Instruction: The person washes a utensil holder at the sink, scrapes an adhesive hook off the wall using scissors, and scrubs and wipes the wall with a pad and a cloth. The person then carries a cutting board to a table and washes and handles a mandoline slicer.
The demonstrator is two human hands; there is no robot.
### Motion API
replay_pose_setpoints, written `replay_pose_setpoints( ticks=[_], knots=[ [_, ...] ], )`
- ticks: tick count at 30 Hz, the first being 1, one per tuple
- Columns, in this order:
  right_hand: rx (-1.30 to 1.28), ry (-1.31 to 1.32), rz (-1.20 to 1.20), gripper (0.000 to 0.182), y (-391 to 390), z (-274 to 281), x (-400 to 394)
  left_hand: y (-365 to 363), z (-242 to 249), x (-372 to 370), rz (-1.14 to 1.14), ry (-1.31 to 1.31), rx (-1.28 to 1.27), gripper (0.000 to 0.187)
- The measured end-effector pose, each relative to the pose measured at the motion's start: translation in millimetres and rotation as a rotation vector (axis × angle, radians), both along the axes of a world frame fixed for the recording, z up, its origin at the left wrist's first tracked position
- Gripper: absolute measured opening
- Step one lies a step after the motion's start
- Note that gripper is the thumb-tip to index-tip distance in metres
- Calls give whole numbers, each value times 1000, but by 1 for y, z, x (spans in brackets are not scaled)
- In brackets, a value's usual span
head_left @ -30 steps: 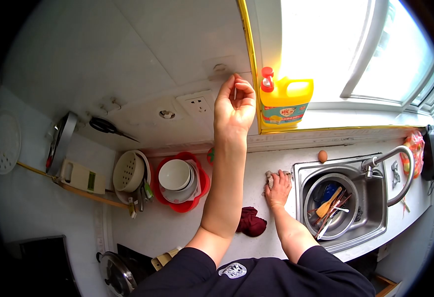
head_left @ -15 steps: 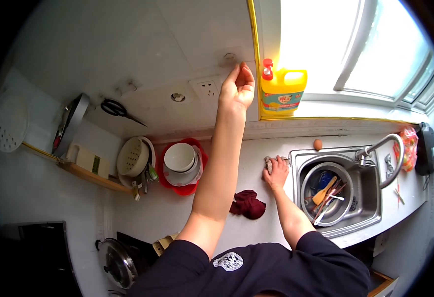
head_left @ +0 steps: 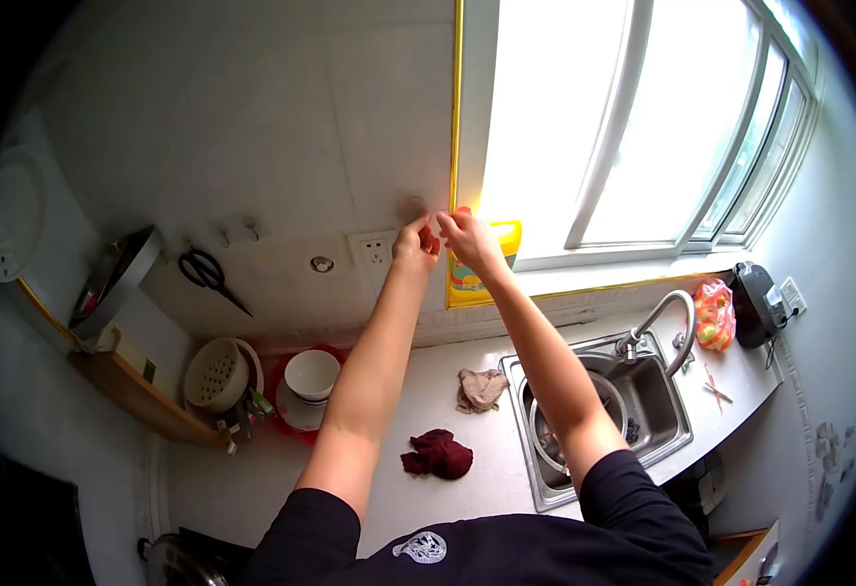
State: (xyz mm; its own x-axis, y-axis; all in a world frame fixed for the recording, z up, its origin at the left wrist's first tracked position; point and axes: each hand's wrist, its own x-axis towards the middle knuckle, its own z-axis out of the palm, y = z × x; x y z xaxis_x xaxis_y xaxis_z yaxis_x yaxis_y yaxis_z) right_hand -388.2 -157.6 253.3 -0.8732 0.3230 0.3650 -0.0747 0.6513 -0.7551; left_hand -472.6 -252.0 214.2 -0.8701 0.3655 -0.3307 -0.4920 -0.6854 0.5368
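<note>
Nearest us, the dark sleeves end at both elbows, and our left forearm crosses the sink [head_left: 654,415], hiding part of the metal basin [head_left: 611,391] and most of its contents. On the tabletop [head_left: 491,454], we see the dark red cloth [head_left: 439,455] bunched up, well apart from the sink, and the beige cloth [head_left: 481,390] crumpled just beside the sink's edge.

Farther off, our two hands are raised side by side in front of the wall. Our right hand [head_left: 416,244] has its fingers curled in toward the thumb; our left hand [head_left: 467,237] is bent inward, its fingertips near the right ones. We cannot tell whether either pinches anything small.

Behind the left hand, the yellow jug [head_left: 508,237] is upright at the window corner, beside the yellow trim. Its long axis runs up and down, with the red top pointing up; hand and forearm cover much of its body and label. The socket [head_left: 375,252] is near the right hand. Just above that hand, a round fitting [head_left: 413,207] on the wall is too blurred for us to make out.
</note>
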Motion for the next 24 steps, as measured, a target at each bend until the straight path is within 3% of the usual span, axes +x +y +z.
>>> replay_pose_setpoints(
  ticks=[5,11,15,19,24],
  knots=[
    [32,-186,-97,47,-6,23,-42,6,7,8,91,41,-115,16],
    [-201,-13,72,31,7,10,-48,10,8,11,150,27,-118,22],
    [-519,-10,178,21,7,2,-42,8,20,26,225,9,-78,21],
    [-824,-6,157,11,-3,4,-37,8,19,24,204,36,-37,18],
    [-891,98,66,8,-16,-3,-39,-5,9,30,106,110,-16,11]
  ],
)
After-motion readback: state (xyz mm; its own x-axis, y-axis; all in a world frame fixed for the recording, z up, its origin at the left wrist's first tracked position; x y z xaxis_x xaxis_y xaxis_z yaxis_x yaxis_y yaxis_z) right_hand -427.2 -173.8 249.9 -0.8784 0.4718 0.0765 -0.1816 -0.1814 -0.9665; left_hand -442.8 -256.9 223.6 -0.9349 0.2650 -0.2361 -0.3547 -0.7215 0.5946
